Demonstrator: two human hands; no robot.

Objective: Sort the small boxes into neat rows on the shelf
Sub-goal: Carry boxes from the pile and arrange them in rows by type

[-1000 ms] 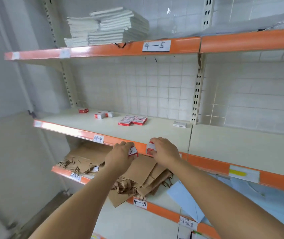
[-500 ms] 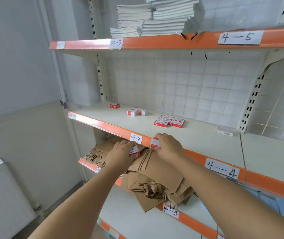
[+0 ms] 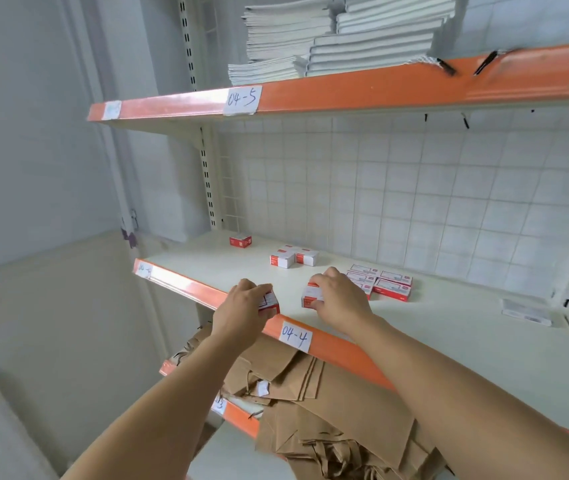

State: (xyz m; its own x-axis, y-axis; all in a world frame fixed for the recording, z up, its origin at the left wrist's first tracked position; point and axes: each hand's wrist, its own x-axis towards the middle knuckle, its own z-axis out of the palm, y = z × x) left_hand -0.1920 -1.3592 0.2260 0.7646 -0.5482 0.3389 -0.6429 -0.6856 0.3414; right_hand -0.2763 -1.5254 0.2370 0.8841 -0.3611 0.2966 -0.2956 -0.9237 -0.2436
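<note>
On the cream shelf [image 3: 432,341] labelled 04-4, flat red-white boxes [image 3: 385,284] lie grouped toward the back, two small boxes [image 3: 293,257] touch further left, one lone box [image 3: 240,240] sits near the upright. Left hand [image 3: 241,308] grips a small box [image 3: 268,304] at the orange front edge; right hand [image 3: 340,299] curls round another box [image 3: 312,296] just beside the flat group.

A stockroom: orange-edged metal shelving [image 3: 362,90] with handwritten location labels [image 3: 295,336], stacked white booklets [image 3: 345,39] above, brown paper bags [image 3: 328,410] piled below.
</note>
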